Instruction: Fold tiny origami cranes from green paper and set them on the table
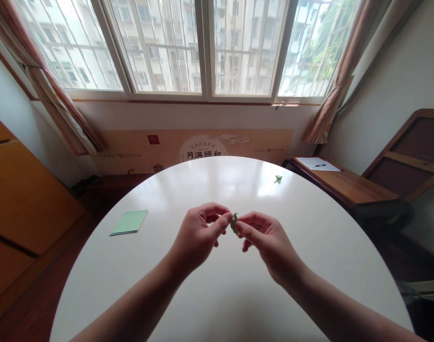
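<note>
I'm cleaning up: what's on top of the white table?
On the white table rest a green paper stack, left, and a small folded green piece, far right. The left hand and right hand hold another green piece above the table. What hands and forearms cover is hidden.

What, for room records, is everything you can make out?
Table: 1, white, centre
Paper stack: 1, green, table's left
Held paper: 1, green, centre
Folded paper: 1, green, table's right
Window: 1, pale, back
Curtains: 2, pinkish, beside window
Banner: 1, tan, below window
Side table: 1, brown, right
Sheet: 1, white, on side table
Pen: 1, dark, on sheet
Panel: 1, brown, far right
Cabinet: 1, orange, left
Left hand: 1, bare, centre
Right hand: 1, bare, centre
</note>
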{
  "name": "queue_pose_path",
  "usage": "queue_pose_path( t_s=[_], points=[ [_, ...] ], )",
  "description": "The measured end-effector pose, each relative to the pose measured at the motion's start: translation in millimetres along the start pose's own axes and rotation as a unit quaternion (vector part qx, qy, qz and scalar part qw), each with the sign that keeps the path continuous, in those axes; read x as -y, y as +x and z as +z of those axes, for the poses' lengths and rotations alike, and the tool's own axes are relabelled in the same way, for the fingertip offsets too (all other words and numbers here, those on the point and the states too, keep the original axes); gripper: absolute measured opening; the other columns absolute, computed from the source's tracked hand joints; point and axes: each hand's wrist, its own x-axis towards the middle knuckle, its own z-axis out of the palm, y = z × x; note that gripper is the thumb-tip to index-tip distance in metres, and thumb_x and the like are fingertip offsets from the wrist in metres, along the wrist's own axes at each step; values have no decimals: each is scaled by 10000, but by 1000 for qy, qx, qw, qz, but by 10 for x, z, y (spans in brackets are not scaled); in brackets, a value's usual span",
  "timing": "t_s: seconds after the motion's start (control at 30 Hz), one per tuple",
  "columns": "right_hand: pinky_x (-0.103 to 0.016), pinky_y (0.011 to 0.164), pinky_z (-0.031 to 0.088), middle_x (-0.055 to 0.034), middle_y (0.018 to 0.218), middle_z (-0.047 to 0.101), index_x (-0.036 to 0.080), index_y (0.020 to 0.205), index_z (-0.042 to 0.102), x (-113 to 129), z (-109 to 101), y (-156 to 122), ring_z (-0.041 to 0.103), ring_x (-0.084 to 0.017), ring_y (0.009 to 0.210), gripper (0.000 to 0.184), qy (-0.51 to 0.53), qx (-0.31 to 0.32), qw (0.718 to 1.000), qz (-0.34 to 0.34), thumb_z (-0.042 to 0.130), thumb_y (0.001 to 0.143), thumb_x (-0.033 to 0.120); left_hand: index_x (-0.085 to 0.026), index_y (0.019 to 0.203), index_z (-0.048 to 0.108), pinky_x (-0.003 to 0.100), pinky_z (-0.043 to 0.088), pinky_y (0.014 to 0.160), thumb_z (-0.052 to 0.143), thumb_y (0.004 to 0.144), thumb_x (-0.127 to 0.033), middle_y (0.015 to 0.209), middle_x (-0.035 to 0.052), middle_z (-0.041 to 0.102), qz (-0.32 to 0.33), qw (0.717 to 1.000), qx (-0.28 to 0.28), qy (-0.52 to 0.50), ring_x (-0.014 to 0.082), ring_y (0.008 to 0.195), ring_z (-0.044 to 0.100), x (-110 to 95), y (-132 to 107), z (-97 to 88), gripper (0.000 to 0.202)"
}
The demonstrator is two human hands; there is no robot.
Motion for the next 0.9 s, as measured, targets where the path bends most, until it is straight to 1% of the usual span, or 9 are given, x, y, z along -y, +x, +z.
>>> queue_pose_path(
  t_s=[0.13, 0.23, 0.4, 0.43, 0.53, 0.63, 0.7, 0.8, 0.9],
  points=[
    [-252, 538, 471, -43, 775, 697, 190, 862, 749, 8, -6, 14, 599, -176, 732, 224, 9, 8, 1000, 14, 778, 790, 400, -132, 797, 706, 180, 430, 397, 686, 830, -340, 574, -16, 576, -8, 1000, 5, 8, 96, 491, 500, 5, 3, 10, 211],
    [-251, 535, 465, -39, 753, 676, 182, 826, 741, 21, -15, 22, 582, -170, 718, 234, 3, -2, 1000, 17, 784, 778, 407, -130, 771, 720, 179, 414, 383, 699, 822, -383, 549, -17, 551, -30, 1000, 3, -4, 94, 474, 483, 16, 22, 13, 258],
    [-244, 526, 463, -18, 721, 633, 188, 781, 723, 19, -38, 46, 551, -157, 693, 228, 18, -38, 999, 20, 781, 779, 409, -126, 840, 741, 182, 400, 363, 685, 819, -491, 727, 56, 655, -53, 996, -35, -68, 129, 570, 538, 20, 55, -1, 369],
    [-243, 526, 464, -17, 723, 630, 188, 780, 722, 12, -41, 53, 550, -157, 695, 228, 21, -42, 999, 21, 783, 776, 408, -129, 861, 745, 182, 405, 369, 698, 811, -486, 724, 53, 656, -53, 996, -35, -62, 132, 579, 542, 24, 58, -5, 363],
    [-239, 523, 463, -20, 727, 633, 188, 789, 729, -12, -41, 65, 552, -157, 699, 233, 22, -40, 999, 21, 794, 768, 411, -133, 905, 752, 183, 422, 391, 738, 790, -449, 605, 12, 603, -50, 999, -6, -20, 130, 555, 532, 53, 62, -16, 337],
    [-239, 524, 464, -24, 721, 640, 189, 808, 742, -18, -33, 64, 554, -160, 702, 243, 18, -23, 999, 23, 802, 760, 420, -125, 874, 751, 186, 427, 394, 746, 785, -424, 596, 9, 601, -45, 999, 15, -2, 122, 536, 521, 82, 67, -17, 311],
    [-244, 524, 469, -36, 741, 653, 187, 819, 750, -5, -32, 61, 556, -169, 718, 261, 17, -16, 999, 29, 787, 768, 440, -123, 835, 747, 183, 423, 389, 748, 781, -407, 595, 10, 599, -47, 999, 14, -8, 116, 528, 515, 85, 72, -13, 288],
    [-246, 519, 474, -63, 829, 680, 185, 846, 755, 23, -37, 65, 564, -182, 755, 301, 29, -21, 998, 42, 712, 823, 482, -131, 823, 743, 178, 414, 382, 757, 768, -382, 589, 3, 591, -64, 997, 9, -33, 112, 519, 508, 66, 80, -5, 257],
    [-240, 524, 483, -62, 863, 678, 190, 855, 743, 36, -45, 77, 578, -185, 780, 294, 49, -19, 997, 62, 698, 837, 479, -140, 814, 737, 181, 414, 383, 757, 761, -386, 596, 2, 596, -68, 996, 11, -54, 108, 508, 506, 52, 89, 2, 252]
  ],
)
